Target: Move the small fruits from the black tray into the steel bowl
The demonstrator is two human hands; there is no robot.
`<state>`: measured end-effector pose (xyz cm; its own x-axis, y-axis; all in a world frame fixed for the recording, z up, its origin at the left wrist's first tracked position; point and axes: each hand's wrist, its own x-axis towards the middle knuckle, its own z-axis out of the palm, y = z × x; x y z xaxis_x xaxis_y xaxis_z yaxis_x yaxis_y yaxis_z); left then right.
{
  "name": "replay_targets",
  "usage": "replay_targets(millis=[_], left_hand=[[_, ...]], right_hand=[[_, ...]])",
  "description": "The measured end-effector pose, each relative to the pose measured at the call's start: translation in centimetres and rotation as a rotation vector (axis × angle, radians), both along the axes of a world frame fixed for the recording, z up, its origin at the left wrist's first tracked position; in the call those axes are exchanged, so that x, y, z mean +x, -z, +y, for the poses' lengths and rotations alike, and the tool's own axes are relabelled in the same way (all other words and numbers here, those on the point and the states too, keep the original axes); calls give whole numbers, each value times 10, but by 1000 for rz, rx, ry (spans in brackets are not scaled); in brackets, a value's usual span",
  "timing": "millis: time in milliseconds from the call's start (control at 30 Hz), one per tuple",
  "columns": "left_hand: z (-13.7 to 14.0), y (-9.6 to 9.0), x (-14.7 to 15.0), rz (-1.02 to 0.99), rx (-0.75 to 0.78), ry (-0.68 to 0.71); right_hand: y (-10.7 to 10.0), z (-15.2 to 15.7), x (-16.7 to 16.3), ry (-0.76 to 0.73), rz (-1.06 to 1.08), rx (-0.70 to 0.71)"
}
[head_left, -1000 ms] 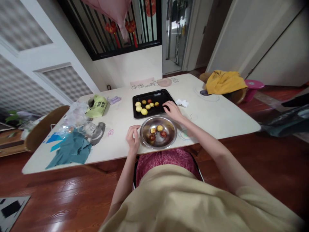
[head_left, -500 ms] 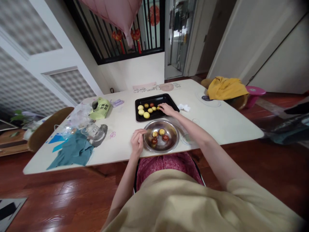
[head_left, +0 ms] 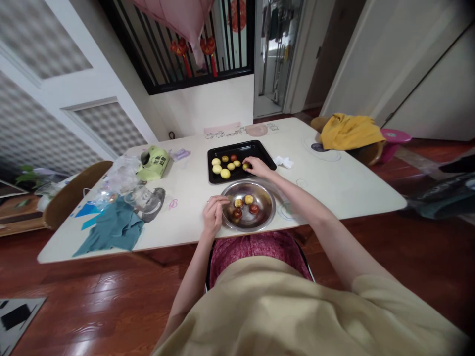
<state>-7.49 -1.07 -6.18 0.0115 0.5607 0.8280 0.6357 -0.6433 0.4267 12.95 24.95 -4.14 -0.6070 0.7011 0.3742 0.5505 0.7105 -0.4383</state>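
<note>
My right hand [head_left: 257, 168] reaches into the black baking tray [head_left: 243, 146], its fingers closed round a small yellow-green fruit [head_left: 245, 166]. To the left in the tray lie larger pale yellow fruits [head_left: 225, 173], smaller yellow ones [head_left: 230, 166] and a dark red one [head_left: 233, 157]. In front of the tray stands a steel bowl [head_left: 266, 217] holding two yellow, brown-marked pieces [head_left: 248, 199] and two dark red ones [head_left: 254, 208]. My left hand [head_left: 213, 215] is at the bowl's left rim with fingers stretched over the edge; whether they touch it I cannot tell.
On the white table [head_left: 319, 190], a crumpled white tissue [head_left: 284, 162] lies right of the tray. A teal cloth [head_left: 111, 230], clear plastic bags [head_left: 124, 175] and a green visor [head_left: 154, 163] lie on the left. A yellow garment [head_left: 351, 131] hangs on a chair at right.
My right fingers have curled more tightly round the small fruit in the tray. My left fingers have moved slightly further over the bowl's rim. The fruits in the bowl look unchanged.
</note>
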Motion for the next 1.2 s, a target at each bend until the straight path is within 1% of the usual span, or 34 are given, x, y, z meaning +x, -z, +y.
replay_targets(millis=[67,133,200,300,400,500,567,700,900,1033,1200], left_hand=[[-1,-1,0,-2,-5,2],[-1,-1,1,-2,-14,6],[-1,0,1,1,-32,6],[0,1,2,0,-47,14],[0,1,3,-5,-31,35],[0,0,3,-1,-15,52],[-1,0,3,7,-15,53],[-1,0,3,23,-34,31],[-1,0,3,10,-44,44],[0,1,2,11,-69,40],[0,1,2,12,-66,41]], right_hand=[[-6,-12,3,-5,35,18],[-14,-31,9,-29,112,38],[-21,-57,18,-83,222,54],[-30,-104,32,-165,294,51],[-33,-146,41,-227,249,22],[-28,-172,43,-294,155,-6],[-23,-179,42,-322,82,0],[-16,-183,36,-326,-38,34],[-15,-186,27,-313,-140,39],[-14,-186,24,-324,-144,21],[-13,-184,24,-330,-152,-4]])
